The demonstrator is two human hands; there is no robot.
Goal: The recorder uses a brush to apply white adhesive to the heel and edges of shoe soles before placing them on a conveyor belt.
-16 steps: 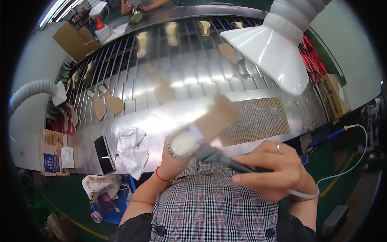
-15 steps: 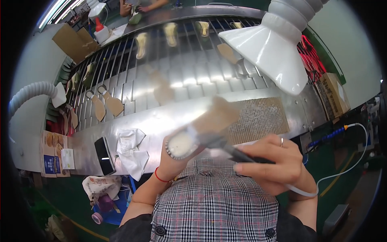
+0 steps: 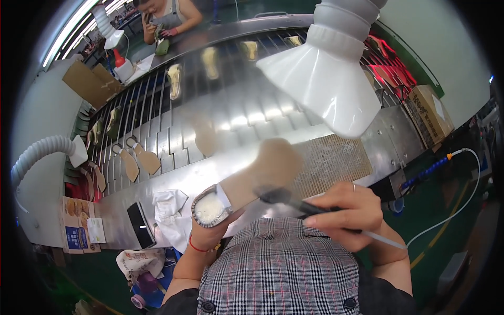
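My left hand [image 3: 206, 235] grips the heel end of a tan shoe sole [image 3: 257, 170]; its fingers are mostly hidden underneath. At that end is a whitish pad [image 3: 210, 207] with a dark ridged rim and a pale strip beside it. The sole's broad toe end points away and to the right. In my right hand [image 3: 349, 215], fingers closed round the handle, is a dark brush [image 3: 277, 195] with a pale hose running from its rear. Motion blurs the brush head, which overlaps the sole's near edge; whether they touch I cannot tell.
Tan soles [image 3: 143, 155] and pale-topped pieces [image 3: 175, 81] lie on a slatted metal conveyor [image 3: 163, 118]. A white suction hood [image 3: 325, 79] hangs overhead. Near the front edge are a ribbed mat [image 3: 333, 165], a white cloth [image 3: 172, 210] and a phone [image 3: 140, 226]. Another person [image 3: 170, 18] works opposite.
The view has shifted, showing more of the person opposite. My left hand and the sole sit lower and further left, the sole less blurred. The brush remains over the sole's near side.
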